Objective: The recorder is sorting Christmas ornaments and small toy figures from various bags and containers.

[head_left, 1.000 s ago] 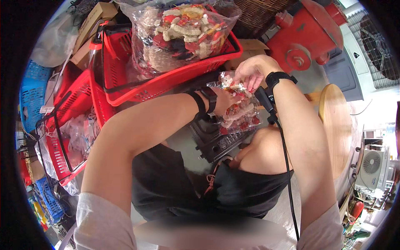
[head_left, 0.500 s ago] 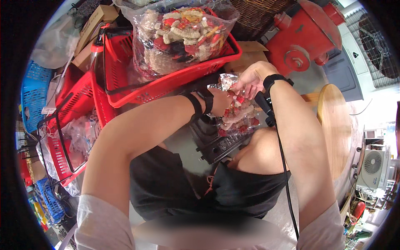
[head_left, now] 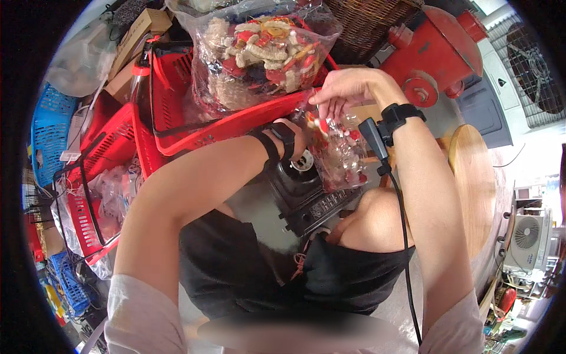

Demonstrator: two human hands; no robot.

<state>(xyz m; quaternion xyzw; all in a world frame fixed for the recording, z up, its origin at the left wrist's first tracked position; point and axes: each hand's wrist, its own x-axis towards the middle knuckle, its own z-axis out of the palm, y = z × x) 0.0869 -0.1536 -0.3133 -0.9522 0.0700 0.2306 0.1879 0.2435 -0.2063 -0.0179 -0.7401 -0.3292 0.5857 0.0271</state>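
A clear plastic bag (head_left: 343, 159) with red and beige plush-looking pieces in it hangs in front of me, its upper end between my hands. My right hand (head_left: 351, 90) is above it, wrist bent, thumb and forefinger pinched at the bag's top edge and the other fingers curled down. My left hand (head_left: 296, 140) is closed on the bag's left side, its fingertips partly hidden. Below the bag stands a black portable gas stove (head_left: 289, 187) with a round burner, partly covered by the bag.
Beyond my hands, a red basket (head_left: 230, 127) holds a large clear bag of similar pieces (head_left: 259, 65). Another red basket (head_left: 88, 218) and a blue basket (head_left: 53, 138) stand left. A red metal machine (head_left: 436, 50), a wooden round stool top (head_left: 474, 183) and a wicker basket (head_left: 371, 26) surround the right side.
My right hand has risen and shifted left to the bag's top edge. The bag has swung more upright and rightward, and the stove's burner has come into sight.
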